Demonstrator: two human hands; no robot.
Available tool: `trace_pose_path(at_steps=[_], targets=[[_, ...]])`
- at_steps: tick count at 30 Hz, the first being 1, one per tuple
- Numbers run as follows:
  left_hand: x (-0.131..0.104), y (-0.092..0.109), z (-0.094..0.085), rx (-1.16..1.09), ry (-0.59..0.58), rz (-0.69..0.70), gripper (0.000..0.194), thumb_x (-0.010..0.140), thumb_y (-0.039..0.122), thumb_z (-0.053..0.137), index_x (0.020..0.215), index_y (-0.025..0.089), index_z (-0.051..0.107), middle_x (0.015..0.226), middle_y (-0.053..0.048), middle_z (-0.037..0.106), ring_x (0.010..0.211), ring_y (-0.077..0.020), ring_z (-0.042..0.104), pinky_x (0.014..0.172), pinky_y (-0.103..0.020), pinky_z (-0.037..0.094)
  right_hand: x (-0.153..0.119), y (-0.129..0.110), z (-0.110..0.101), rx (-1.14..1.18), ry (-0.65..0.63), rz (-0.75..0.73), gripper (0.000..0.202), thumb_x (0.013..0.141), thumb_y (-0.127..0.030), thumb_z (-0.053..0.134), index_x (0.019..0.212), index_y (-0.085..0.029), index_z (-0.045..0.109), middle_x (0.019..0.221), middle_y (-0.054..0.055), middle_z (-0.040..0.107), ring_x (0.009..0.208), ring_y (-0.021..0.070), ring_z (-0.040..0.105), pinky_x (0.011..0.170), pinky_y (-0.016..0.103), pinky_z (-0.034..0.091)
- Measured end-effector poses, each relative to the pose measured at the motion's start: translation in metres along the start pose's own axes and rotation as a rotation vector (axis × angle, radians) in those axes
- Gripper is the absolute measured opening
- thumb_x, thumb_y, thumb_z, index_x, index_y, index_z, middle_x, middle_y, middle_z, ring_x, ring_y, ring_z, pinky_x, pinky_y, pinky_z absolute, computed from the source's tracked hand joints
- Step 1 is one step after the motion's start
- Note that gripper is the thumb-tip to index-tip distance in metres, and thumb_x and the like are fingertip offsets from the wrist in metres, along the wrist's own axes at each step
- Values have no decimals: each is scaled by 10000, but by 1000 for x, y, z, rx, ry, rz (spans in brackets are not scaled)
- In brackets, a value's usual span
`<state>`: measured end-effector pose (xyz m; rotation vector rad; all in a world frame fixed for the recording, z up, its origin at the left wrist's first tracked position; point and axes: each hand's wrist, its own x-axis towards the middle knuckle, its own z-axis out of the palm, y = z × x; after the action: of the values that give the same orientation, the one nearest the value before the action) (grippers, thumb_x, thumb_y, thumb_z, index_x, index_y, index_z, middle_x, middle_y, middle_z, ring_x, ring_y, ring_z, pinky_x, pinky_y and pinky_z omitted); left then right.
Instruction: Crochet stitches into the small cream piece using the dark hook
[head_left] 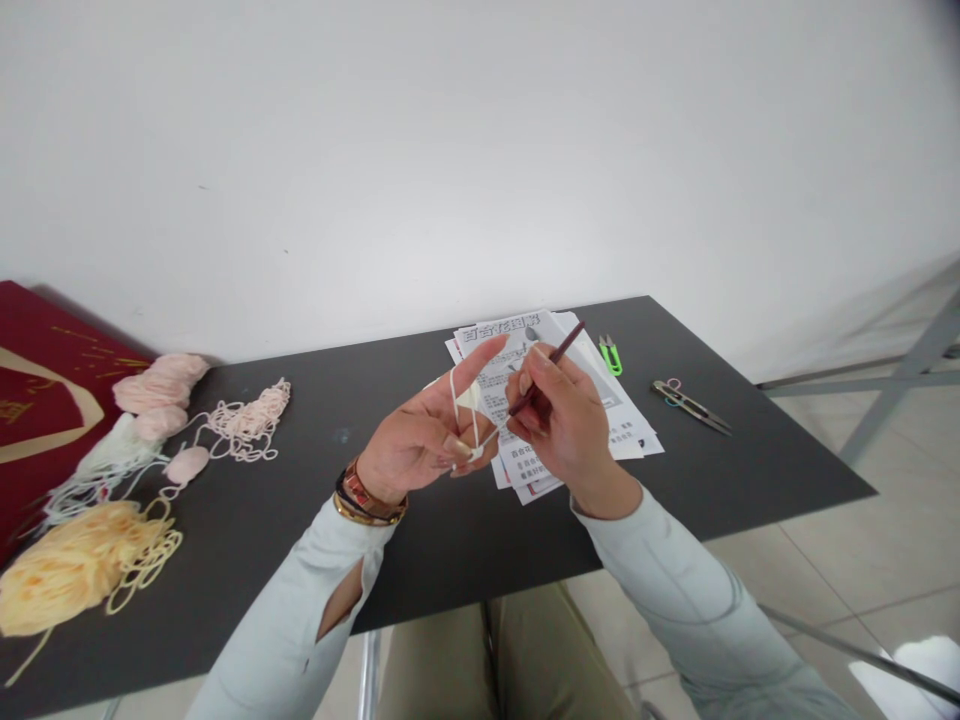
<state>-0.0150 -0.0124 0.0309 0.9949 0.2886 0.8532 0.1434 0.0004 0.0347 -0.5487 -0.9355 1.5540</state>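
My left hand (427, 435) is raised above the table with the index finger stretched out. White yarn (454, 390) loops over that finger, and the thumb and other fingers pinch it lower down near a small pale piece of yarn work. In my right hand (559, 410) a dark reddish-brown crochet hook (568, 342) is gripped like a pen. Its lower end points at the left hand, and a strand of yarn runs between the two hands. The hook's very tip is too small to make out. Both hands are over printed sheets (626, 425).
Green thread snips (610, 355) and metal scissors (690, 407) lie on the right of the black table (720, 480). At the left are pink yarn (161, 390), a loose pink tangle (251, 420), yellow yarn (75, 565) and a dark red bag (45, 400). A white wall (375, 180) stands behind.
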Motion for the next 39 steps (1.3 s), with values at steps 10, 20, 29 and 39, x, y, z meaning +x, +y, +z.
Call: trace_pose_path(at_steps=[10,20,29,39], targets=[[-1,-2,0,309,122,231,827,791,180,687,1518,304,312,556,47,452,543,-116,402,536,-255,324,-1,0,-4,-101,89,-184,376,866,-490,634,677,-219,456,471,-98,433,312,42,346,306,160,240],[-1,-6,-7,490,135,334,780,815,201,681,1515,263,341,572,49,409,556,-115,360,540,-283,305,-2,5,-5,-131,112,-257,332,909,-453,599,705,-221,474,480,-99,435,321,39,336,319,164,255],[-2,-5,-5,477,155,314,769,814,161,660,1506,267,341,568,53,446,542,-106,356,524,-269,281,-1,7,-4,-109,102,-242,330,914,-432,602,693,-213,492,468,-98,446,314,35,323,309,168,234],[1,-8,-7,407,146,330,780,774,118,656,1486,267,375,535,89,348,506,-89,300,533,-270,268,2,6,1,-52,140,-98,358,867,-433,637,642,-211,470,387,-112,397,287,36,278,289,160,197]])
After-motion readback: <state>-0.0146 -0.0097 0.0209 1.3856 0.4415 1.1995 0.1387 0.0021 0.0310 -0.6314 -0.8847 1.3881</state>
